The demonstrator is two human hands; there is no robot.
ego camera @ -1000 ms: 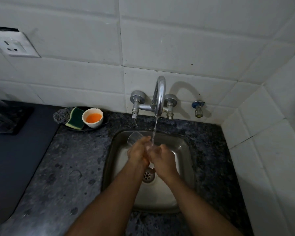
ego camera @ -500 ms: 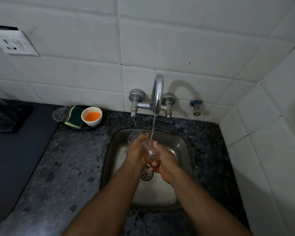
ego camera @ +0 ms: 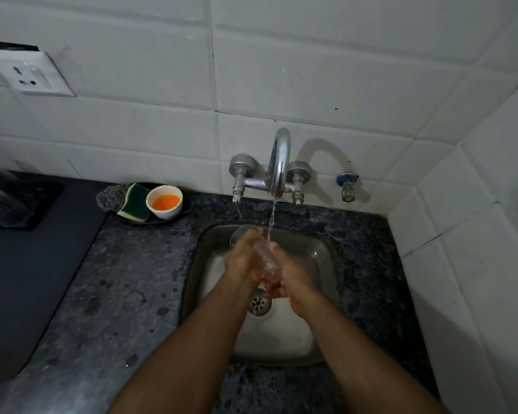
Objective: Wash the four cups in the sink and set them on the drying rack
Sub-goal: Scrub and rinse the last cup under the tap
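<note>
A clear glass cup [ego camera: 265,258] lies tilted between my hands over the steel sink [ego camera: 317,342], its rim pointing up and left. My left hand [ego camera: 242,259] grips the cup's upper part. My right hand [ego camera: 290,274] wraps its base. Water runs from the tap [ego camera: 279,162] onto the cup. Other cups are not visible in the sink. A dark drying rack [ego camera: 3,201] with clear glassware sits at the far left edge, partly cut off.
A green-and-yellow sponge [ego camera: 135,204], a steel scrubber [ego camera: 109,198] and a small white bowl of orange liquid [ego camera: 164,201] sit on a black dish left of the tap. A dark mat [ego camera: 27,264] covers the left counter. Tiled wall rises close on the right.
My hands have turned the cup slightly under the stream, and my right hand has slid lower towards the cup's base. The view has shifted a little.
</note>
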